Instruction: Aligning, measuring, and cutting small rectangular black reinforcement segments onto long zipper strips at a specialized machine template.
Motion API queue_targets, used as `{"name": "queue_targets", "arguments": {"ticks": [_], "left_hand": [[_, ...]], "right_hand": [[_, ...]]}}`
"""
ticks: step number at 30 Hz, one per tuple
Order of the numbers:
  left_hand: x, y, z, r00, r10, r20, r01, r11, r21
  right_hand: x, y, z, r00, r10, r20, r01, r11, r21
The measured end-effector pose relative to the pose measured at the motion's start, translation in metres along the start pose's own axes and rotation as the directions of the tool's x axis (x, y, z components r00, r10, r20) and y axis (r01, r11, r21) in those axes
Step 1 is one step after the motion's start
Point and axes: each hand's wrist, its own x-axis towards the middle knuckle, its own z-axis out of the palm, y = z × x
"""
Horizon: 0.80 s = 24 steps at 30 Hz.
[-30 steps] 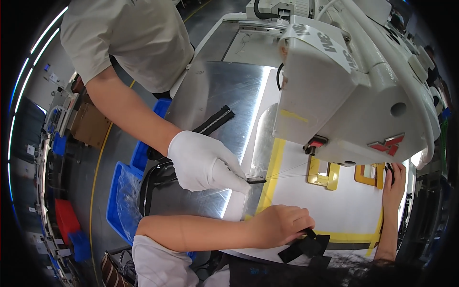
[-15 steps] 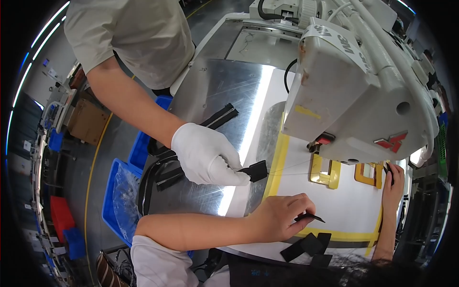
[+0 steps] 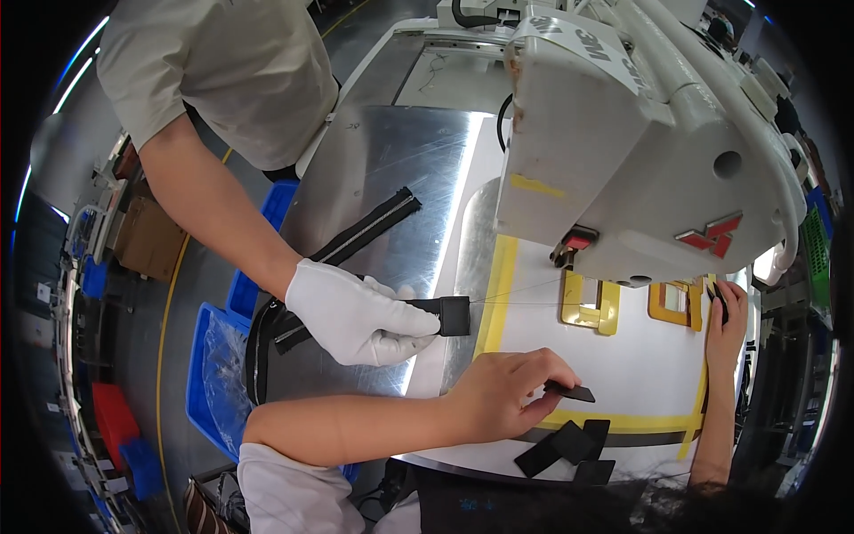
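Observation:
My left hand pinches a thin black rectangular patch above the white panel edged with yellow tape. Near the panel's right edge, my right hand is closed around a small black object, mostly hidden by the fingers. Several similar black patches lie in a loose pile at the near edge. A co-worker's white-gloved hand grips a black strip with a square end, left of my left hand. Thin threads run from that end toward the sewing machine.
Two yellow frames sit on the panel under the machine head. Black zippers lie on the metal table. Blue bins stand at the left. The co-worker's arm reaches across from the upper left.
The co-worker's gloved hand has shifted left with the black strip, and its square end now faces up more flatly. My left hand still holds its patch, now tilted differently.

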Motion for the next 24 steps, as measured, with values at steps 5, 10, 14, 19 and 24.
{"name": "queue_targets", "arguments": {"ticks": [5,10,14,19,24], "left_hand": [[0.000,-0.003,0.000,0.998,-0.062,-0.025,0.058,0.985,-0.160],[0.007,0.003,-0.001,0.931,-0.359,0.067,0.356,0.853,-0.381],[0.003,-0.002,0.000,0.866,-0.492,0.092,0.465,0.724,-0.510],[0.002,-0.002,-0.002,0.885,-0.457,0.092,0.448,0.776,-0.444],[0.005,0.007,-0.005,0.947,-0.319,0.025,0.319,0.935,-0.156]], "right_hand": [[-0.001,0.002,0.001,0.998,0.027,0.060,-0.023,0.997,-0.068],[-0.020,-0.029,-0.031,0.941,-0.243,-0.235,0.263,0.963,0.056],[-0.029,-0.136,-0.023,0.645,-0.757,-0.102,0.754,0.610,0.243],[-0.029,-0.167,-0.005,0.608,-0.793,-0.047,0.718,0.523,0.459],[-0.033,-0.176,0.007,0.842,-0.537,0.050,0.333,0.592,0.734]]}}
